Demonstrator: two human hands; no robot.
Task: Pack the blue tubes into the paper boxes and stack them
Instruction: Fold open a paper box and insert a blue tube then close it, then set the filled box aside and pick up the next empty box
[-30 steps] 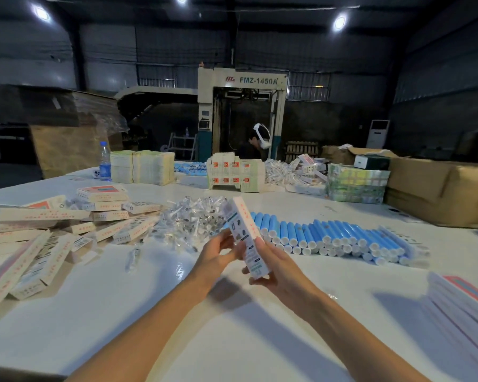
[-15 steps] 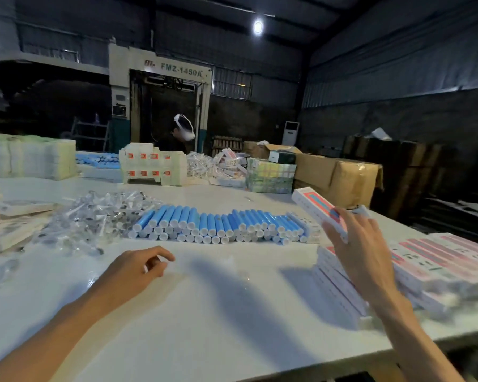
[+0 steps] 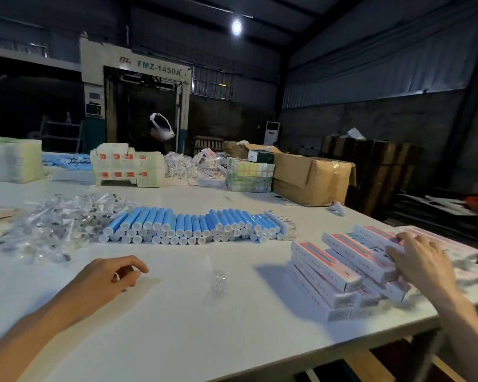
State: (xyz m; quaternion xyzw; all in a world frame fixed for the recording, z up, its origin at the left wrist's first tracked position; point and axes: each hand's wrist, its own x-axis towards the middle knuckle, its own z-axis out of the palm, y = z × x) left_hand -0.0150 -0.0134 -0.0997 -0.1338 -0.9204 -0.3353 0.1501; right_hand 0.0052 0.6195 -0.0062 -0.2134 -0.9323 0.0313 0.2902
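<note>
- Stacking step, by judgement: right hand (image 3: 422, 261), fingers spread, rests on stacked white-and-pink paper boxes (image 3: 326, 264).
- Left hand (image 3: 108, 277) loosely curled, empty.
- Next need: fetch a white-capped blue tube (image 3: 160, 220).

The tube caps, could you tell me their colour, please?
White caps on blue tubes; head view.
</note>
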